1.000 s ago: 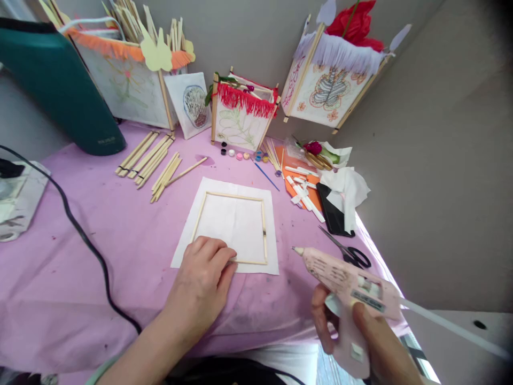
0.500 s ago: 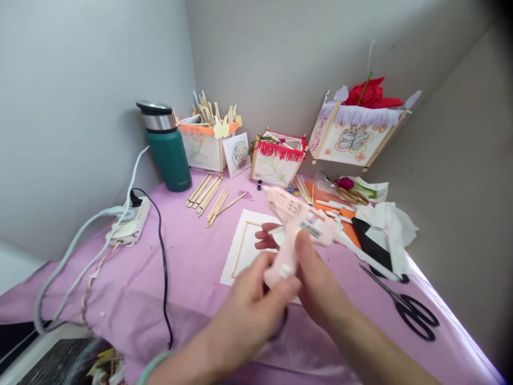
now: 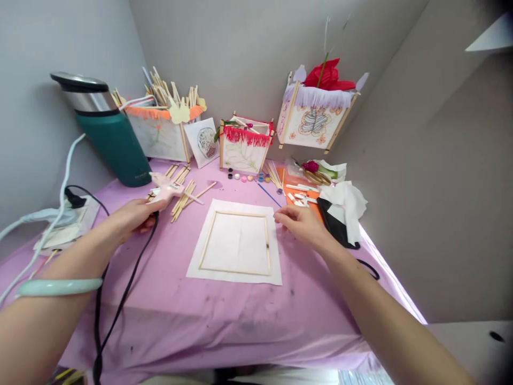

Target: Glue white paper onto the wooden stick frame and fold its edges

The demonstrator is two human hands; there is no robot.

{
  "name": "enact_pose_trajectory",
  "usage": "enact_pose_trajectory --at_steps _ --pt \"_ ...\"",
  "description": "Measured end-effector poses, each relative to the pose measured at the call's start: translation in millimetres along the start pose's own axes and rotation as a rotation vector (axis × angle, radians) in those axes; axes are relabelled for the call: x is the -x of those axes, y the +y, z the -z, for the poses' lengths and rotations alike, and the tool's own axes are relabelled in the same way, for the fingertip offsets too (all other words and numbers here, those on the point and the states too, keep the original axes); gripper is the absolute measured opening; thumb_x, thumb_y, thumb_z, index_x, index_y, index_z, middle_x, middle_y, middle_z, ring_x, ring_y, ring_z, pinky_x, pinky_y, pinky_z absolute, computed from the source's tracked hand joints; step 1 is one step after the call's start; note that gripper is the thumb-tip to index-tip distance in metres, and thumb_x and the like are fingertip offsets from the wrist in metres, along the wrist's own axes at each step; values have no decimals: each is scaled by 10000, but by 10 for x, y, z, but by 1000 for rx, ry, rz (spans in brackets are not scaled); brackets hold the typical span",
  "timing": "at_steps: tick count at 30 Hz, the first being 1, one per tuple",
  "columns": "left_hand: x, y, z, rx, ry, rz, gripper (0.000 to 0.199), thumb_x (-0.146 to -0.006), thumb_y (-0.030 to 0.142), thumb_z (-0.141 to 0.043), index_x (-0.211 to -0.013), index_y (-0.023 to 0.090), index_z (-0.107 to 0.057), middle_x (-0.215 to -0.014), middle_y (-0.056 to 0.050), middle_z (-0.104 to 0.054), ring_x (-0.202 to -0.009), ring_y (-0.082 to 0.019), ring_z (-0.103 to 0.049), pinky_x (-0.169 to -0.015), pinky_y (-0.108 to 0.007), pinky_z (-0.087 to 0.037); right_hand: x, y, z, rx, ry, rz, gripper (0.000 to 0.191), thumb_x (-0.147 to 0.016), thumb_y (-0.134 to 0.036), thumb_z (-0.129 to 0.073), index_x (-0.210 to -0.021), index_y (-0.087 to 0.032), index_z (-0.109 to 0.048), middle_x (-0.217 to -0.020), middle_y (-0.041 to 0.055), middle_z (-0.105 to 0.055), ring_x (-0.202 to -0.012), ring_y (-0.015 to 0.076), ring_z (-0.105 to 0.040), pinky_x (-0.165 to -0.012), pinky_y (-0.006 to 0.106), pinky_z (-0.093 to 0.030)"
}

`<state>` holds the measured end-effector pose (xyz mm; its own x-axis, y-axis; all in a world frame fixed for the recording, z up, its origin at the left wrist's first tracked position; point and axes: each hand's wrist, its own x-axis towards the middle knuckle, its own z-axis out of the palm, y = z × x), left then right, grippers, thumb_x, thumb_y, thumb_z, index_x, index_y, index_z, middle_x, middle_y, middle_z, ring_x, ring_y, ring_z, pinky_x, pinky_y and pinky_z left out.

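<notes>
My left hand [image 3: 138, 214] is closed around a pink hot glue gun [image 3: 166, 191], over the left side of the table. Its nozzle points away to the left, a glue stick pokes out behind it, and a black cord hangs below. By the upper right corner of a white paper sheet [image 3: 240, 280] is my right hand [image 3: 298, 222]. Its fingers are bent together; whatever may be between the fingertips is too small to make out. On the sheet lies a square frame of thin wooden sticks [image 3: 232, 271], with a dark mark on its right side.
Loose sticks [image 3: 182, 202] lie beside the glue gun. Behind stand a green bottle [image 3: 116, 144] and decorated paper boxes [image 3: 245, 155]. Small paint pots [image 3: 243, 178], a thin blue brush [image 3: 268, 193] and crumpled white paper [image 3: 347, 206] lie farther right. A power strip [image 3: 74, 227] sits left.
The glue gun, earlier between both hands at the centre, is now in my left hand at the left. My right hand has come off it to the sheet's right edge. The view has shifted.
</notes>
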<state>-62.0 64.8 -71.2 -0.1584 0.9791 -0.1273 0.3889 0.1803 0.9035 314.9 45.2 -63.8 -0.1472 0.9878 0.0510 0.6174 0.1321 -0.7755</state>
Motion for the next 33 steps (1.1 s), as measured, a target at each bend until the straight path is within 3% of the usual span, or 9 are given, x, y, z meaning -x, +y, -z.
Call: enact_pose_trajectory --at_steps 2,4,8,10,12,14,17,24,33 --pt "-3 -40 47 -195 -40 66 407 -848 503 -461 -626 161 -465 -398 96 -324 -319 -13 -294 -392 -151 -154 -37 52 -26 15 -40 -5 232 -819 -345 -523 -780 -158 -654 -634 -3 -614 -556 118 -554 -529 232 -381" --pt "23 -19 110 -506 3 -21 480 -871 538 -383 -629 136 -479 -421 100 -311 -340 1 -302 -439 -143 -167 -56 98 -48 25 -49 15 230 -817 -335 -514 -771 -156 -651 -602 -12 -598 -543 112 -527 -529 230 -368" --pt "251 139 22 -1089 524 -338 483 -786 599 -530 -602 152 -523 -453 67 -369 -373 -36 -312 -438 -210 -156 -50 204 -90 22 -3 42 215 -824 -304 -502 -770 -154 -646 -634 -7 -615 -577 117 -534 -588 240 -389" --pt "488 221 -219 -1144 594 -416 371 -812 546 -548 -761 183 -602 -613 -1 -543 -460 -102 -433 -431 -241 -205 -26 242 -121 58 17 60 202 -828 -286 -507 -773 -158 -653 -699 8 -646 -621 125 -556 -623 248 -397" --pt "771 269 -547 -948 328 -588 205 -897 341 -482 -947 194 -615 -812 -22 -614 -628 -142 -544 -517 -256 -361 10 252 -154 119 20 102 175 -828 -257 -519 -786 -166 -662 -763 17 -671 -675 133 -573 -656 251 -396" --pt "1036 280 -872 -680 86 -786 140 -889 231 -490 -916 198 -623 -853 -26 -619 -758 -155 -573 -643 -276 -451 50 232 -181 176 7 148 155 -831 -240 -532 -793 -173 -666 -789 17 -680 -697 134 -574 -664 249 -385" --pt "1296 262 -1215 -541 -129 -841 217 -867 104 -478 -975 208 -635 -929 -51 -622 -884 -182 -541 -769 -330 -464 107 164 -201 273 -45 157 201 -854 -296 -549 -729 -177 -653 -729 10 -665 -644 129 -548 -608 246 -346" --pt "1398 189 -1506 -535 -73 -823 187 -860 109 -513 -951 198 -651 -886 -66 -616 -819 -205 -494 -714 -381 -432 220 8 -228 543 -174 120 416 -921 -429 -471 -624 -184 -629 -618 20 -635 -570 136 -520 -543 271 -257" --pt "1451 66 -1648 -609 -12 -800 229 -873 65 -471 -968 190 -638 -887 -64 -618 -788 -190 -516 -709 -368 -437 289 -8 -355 727 -197 109 418 -945 -424 -419 -704 -191 -669 -686 51 -690 -610 179 -597 -549 297 -253"
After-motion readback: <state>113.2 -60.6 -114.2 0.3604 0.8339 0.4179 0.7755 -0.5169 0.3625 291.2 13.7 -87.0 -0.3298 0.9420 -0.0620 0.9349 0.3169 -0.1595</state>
